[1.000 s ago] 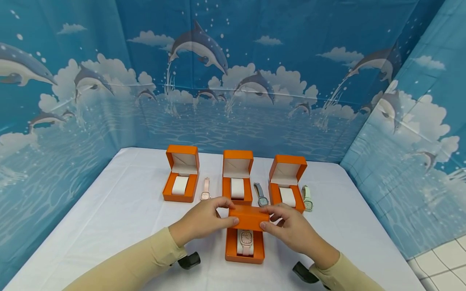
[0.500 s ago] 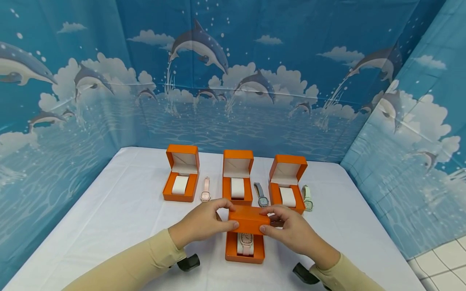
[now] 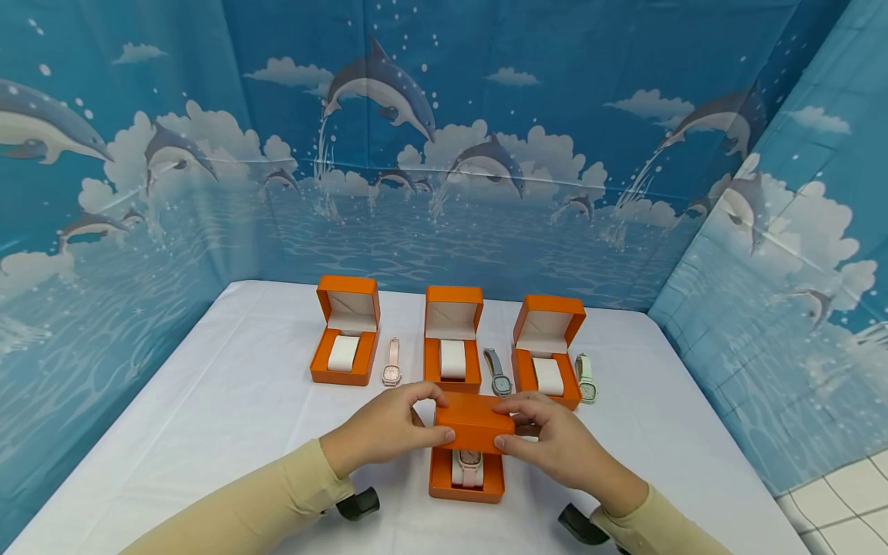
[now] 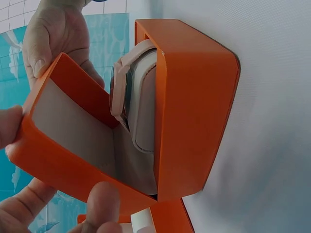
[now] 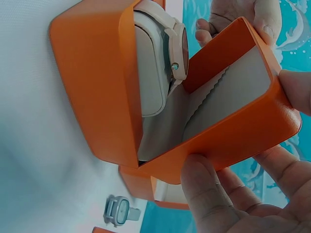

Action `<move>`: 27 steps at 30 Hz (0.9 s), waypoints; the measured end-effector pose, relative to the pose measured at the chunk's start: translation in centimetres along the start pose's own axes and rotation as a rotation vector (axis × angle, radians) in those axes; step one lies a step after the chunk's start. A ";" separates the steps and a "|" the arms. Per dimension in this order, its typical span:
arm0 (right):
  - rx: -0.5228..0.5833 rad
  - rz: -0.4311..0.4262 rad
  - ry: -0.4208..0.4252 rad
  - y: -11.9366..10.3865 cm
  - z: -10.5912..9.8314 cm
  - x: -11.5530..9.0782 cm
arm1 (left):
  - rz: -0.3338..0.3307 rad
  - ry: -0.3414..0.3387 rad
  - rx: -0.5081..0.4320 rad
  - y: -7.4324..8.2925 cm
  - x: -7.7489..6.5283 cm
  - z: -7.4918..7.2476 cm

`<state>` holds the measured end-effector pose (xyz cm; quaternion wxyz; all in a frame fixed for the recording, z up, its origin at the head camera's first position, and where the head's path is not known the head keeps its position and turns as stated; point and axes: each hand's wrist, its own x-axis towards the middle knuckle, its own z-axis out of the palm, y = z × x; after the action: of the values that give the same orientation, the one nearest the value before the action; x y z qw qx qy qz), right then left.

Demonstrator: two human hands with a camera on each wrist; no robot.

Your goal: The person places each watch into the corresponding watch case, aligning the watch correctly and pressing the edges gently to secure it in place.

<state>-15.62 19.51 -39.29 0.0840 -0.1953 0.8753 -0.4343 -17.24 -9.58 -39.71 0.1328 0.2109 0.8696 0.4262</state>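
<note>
Along the far side of the white tablecloth [image 3: 277, 370], three orange boxes stand in a row, lids up: the left one [image 3: 340, 378], the middle one [image 3: 454, 295], the right one [image 3: 555, 304], a white cushion in each! Between left and middle lies a pink watch [image 3: 391, 375]; between middle and right, a blue-grey watch [image 3: 501, 384]; and just right of the last, a pale green watch [image 3: 586, 391]. Behind them, dolphins leap across a blue sea-print curtain [image 3: 513, 254], and white floor tiles [image 3: 846, 501] show at lower right!
</note>
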 end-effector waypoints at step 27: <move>0.014 0.055 -0.047 0.6 0.3 0.1 | -0.002 0.010 -0.008 -0.1 -0.3 0.4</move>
<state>-15.72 19.57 -39.94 0.1178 -0.1807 0.8751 -0.4333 -16.83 -9.47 -39.99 0.1297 0.2074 0.8688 0.4304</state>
